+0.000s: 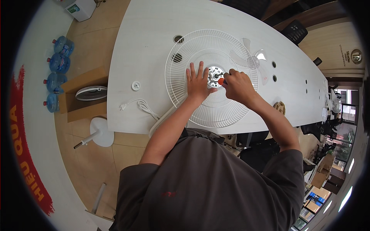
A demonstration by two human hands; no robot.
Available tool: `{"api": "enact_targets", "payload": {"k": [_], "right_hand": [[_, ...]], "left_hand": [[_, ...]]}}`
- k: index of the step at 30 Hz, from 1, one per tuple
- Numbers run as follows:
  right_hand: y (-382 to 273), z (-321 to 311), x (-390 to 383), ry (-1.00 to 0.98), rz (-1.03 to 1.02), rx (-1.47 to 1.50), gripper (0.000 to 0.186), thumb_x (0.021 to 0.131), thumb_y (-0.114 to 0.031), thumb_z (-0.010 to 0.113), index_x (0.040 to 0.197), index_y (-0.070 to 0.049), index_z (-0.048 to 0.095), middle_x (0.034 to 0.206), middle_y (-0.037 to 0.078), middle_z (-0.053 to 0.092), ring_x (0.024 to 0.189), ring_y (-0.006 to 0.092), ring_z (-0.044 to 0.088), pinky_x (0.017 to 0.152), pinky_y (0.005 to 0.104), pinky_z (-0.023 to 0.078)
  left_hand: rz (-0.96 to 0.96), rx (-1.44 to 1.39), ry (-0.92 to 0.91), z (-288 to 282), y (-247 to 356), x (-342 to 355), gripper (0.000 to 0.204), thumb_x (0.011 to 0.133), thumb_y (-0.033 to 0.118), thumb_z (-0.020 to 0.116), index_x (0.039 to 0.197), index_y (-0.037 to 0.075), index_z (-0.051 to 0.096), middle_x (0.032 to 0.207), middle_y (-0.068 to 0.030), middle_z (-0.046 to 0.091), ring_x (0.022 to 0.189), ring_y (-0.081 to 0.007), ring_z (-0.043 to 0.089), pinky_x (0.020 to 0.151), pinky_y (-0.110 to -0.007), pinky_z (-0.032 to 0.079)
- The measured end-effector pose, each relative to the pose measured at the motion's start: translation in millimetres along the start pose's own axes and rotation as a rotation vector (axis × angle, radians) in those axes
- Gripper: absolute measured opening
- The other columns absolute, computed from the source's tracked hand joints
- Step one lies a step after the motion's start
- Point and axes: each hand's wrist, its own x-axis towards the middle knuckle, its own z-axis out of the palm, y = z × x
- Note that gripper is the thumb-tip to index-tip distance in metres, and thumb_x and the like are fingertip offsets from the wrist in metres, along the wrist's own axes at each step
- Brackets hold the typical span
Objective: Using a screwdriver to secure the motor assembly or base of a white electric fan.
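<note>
A round white wire fan guard [217,112] lies on the white table in front of me. At its centre sits a metal motor hub [214,75] with a shaft. My left hand [198,84] rests on the guard just left of the hub, its fingers spread. My right hand [239,87] is closed around a screwdriver [221,81] with an orange-red handle, held at the right side of the hub. The tip of the screwdriver is hard to make out. Beyond the guard's right edge, partly under or behind its wires, lies a clear fan blade [253,62].
A coiled white power cord [143,106] and a small round white part [136,86] lie left of the guard. On the floor are an open cardboard box [85,112] holding another fan guard, a fan stand base [102,132] and several water bottles [59,62]. The table [144,42] has round holes.
</note>
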Motion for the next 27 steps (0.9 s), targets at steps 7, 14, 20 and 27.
{"api": "enact_targets", "payload": {"k": [7, 14, 20, 27], "right_hand": [[5, 4, -8, 0.013, 0.078, 0.049, 0.018, 0.073, -0.01, 0.076, 0.086, 0.001, 0.069, 0.081, 0.018, 0.063, 0.067, 0.034, 0.066, 0.059, 0.0416, 0.053], [13, -32, -52, 0.19, 0.22, 0.228, 0.024, 0.08, -0.014, 0.078, 0.101, -0.004, 0.07, 0.09, 0.015, 0.068, 0.075, 0.0338, 0.069, 0.065, 0.0413, 0.055], [64, -31, -163, 0.454, 0.765, 0.858, 0.028, 0.088, -0.009, 0.074, 0.114, -0.002, 0.068, 0.094, 0.003, 0.067, 0.081, 0.011, 0.06, 0.071, 0.0261, 0.049], [93, 139, -264, 0.921, 1.442, 1.366, 0.023, 0.088, -0.017, 0.074, 0.111, -0.017, 0.068, 0.096, -0.004, 0.066, 0.08, 0.0078, 0.056, 0.068, 0.0253, 0.039]], "left_hand": [[0.008, -0.034, 0.02, 0, -5, 1, 0.107, 0.064, 0.072, 0.076, 0.147, 0.01, 0.047, 0.165, -0.0122, 0.02, 0.151, -0.0458, 0.006, 0.121, -0.06, 0.007], [0.043, -0.086, 0.017, 0, -10, 1, 0.104, 0.064, 0.066, 0.079, 0.145, 0.008, 0.048, 0.163, -0.0148, 0.022, 0.151, -0.0471, 0.007, 0.12, -0.062, 0.006], [0.063, -0.08, 0.023, 4, -14, 2, 0.106, 0.065, 0.067, 0.079, 0.145, 0.005, 0.049, 0.164, -0.0156, 0.02, 0.151, -0.0476, 0.004, 0.12, -0.062, 0.005], [0.061, 0.001, -0.013, 7, -15, 1, 0.106, 0.069, 0.071, 0.075, 0.148, 0.006, 0.046, 0.165, -0.017, 0.017, 0.15, -0.0476, 0.003, 0.12, -0.062, 0.005]]}}
